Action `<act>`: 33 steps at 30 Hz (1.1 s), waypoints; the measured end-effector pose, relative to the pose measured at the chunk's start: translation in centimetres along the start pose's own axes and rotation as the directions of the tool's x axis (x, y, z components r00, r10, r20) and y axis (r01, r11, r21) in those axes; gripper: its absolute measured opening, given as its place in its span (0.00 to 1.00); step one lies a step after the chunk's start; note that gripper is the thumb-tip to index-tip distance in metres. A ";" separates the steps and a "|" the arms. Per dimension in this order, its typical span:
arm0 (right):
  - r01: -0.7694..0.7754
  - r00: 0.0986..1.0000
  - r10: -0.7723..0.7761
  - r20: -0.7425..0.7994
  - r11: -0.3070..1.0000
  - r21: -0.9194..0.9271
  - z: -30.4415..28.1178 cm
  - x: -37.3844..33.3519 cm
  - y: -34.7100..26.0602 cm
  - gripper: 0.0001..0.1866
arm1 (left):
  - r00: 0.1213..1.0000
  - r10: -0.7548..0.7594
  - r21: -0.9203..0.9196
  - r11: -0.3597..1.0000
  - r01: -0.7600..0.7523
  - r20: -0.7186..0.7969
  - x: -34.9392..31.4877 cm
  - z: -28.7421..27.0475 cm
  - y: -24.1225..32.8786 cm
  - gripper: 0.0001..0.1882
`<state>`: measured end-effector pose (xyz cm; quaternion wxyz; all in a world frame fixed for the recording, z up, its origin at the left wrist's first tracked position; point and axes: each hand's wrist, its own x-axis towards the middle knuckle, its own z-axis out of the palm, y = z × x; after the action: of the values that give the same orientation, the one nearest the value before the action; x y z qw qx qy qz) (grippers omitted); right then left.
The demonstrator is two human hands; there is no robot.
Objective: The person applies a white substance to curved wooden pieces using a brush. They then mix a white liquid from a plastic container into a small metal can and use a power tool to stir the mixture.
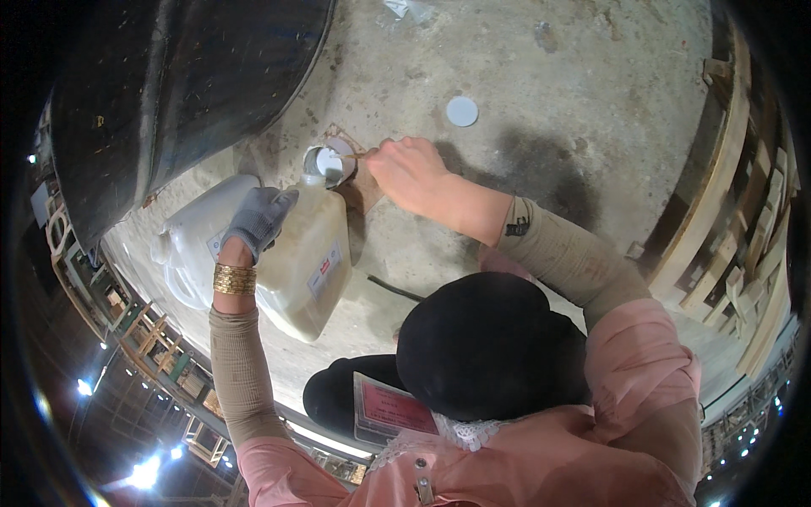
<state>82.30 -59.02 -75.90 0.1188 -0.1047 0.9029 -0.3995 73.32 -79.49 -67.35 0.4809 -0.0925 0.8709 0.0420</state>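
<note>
My left hand [256,221], in a grey glove, is closed around the handle of a translucent plastic jerrycan [296,275]. The jerrycan tips forward, its open mouth [312,180] at the rim of a small round tub [345,148] on the floor. Something white shows inside the tub. My bare right hand [411,171] is closed on a thin stick [348,155] that reaches over the tub; the stick's tip is too small to make out. A second jerrycan [190,224] stands just left of the first.
A round white lid [462,111] lies on the concrete floor beyond my right hand. A large black sheet-like surface [194,76] fills the far left. Wooden pallets [718,194] line the right side. A dark rod [395,288] lies near my knees.
</note>
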 end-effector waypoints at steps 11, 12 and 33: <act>0.025 1.000 -0.023 0.018 0.993 -0.113 -0.7 0.2 -0.6 0.06 | 0.999 0.032 0.028 0.999 -0.032 -0.005 0.3 -0.1 -0.2 0.22; 0.040 0.999 -0.039 0.011 0.991 -0.129 -0.9 0.1 -0.6 0.06 | 0.999 0.042 0.035 0.998 -0.042 0.005 0.4 -0.1 -0.2 0.22; -0.016 1.000 0.014 -0.020 0.994 -0.112 -0.6 -0.8 0.5 0.08 | 0.998 -0.060 0.015 0.998 0.059 0.021 0.4 -0.2 0.8 0.21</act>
<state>82.80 -58.03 -75.80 0.1073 -0.1008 0.9257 -0.3484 72.80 -78.77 -67.66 0.4917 -0.1146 0.8629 0.0226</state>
